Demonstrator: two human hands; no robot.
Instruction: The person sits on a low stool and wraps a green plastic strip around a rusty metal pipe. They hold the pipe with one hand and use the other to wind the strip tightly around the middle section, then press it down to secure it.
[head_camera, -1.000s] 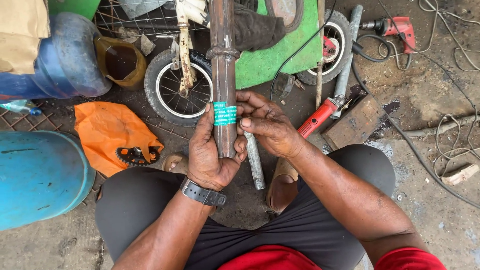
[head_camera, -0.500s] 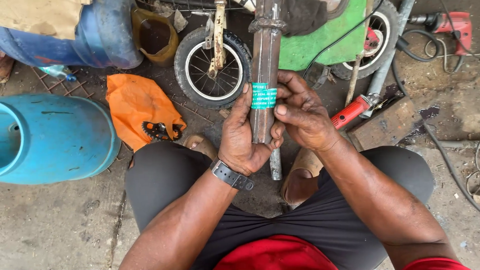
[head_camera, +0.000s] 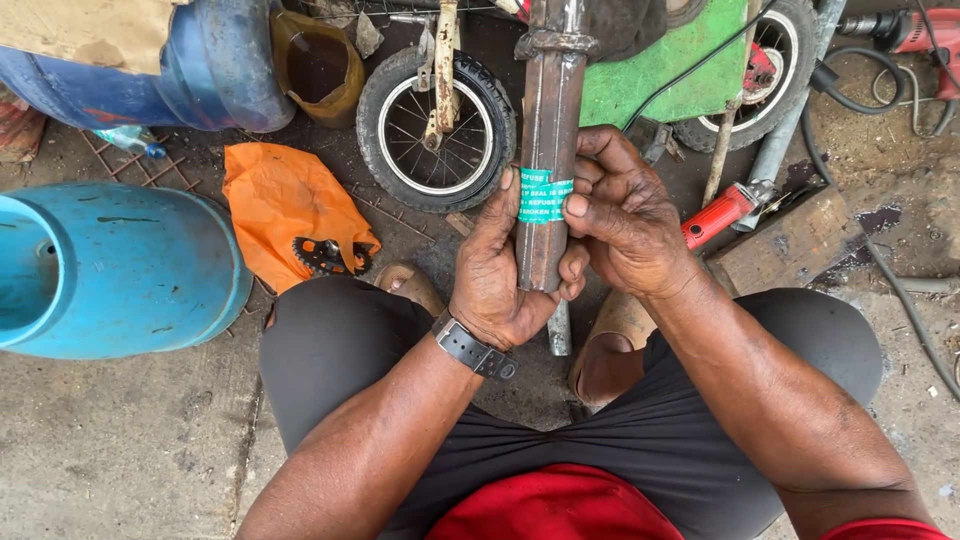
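Both hands (head_camera: 560, 250) clasp rusty tube (head_camera: 548, 120); wheel (head_camera: 436, 130) close.

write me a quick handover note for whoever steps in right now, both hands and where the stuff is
Left hand: wrapped around the lower end of the rusty metal tube, holding it upright between the knees; black wristband on that wrist.
Right hand: fingers and thumb pressed on the green tape band around the tube.
Nearby on the ground: small spoked wheel behind the tube, orange bag with a black sprocket on it at left, blue drum far left, red-handled tool at right, red power drill top right.
Done: tape band sits on the tube.
Left: whether the tape goes on or comes off cannot be told.
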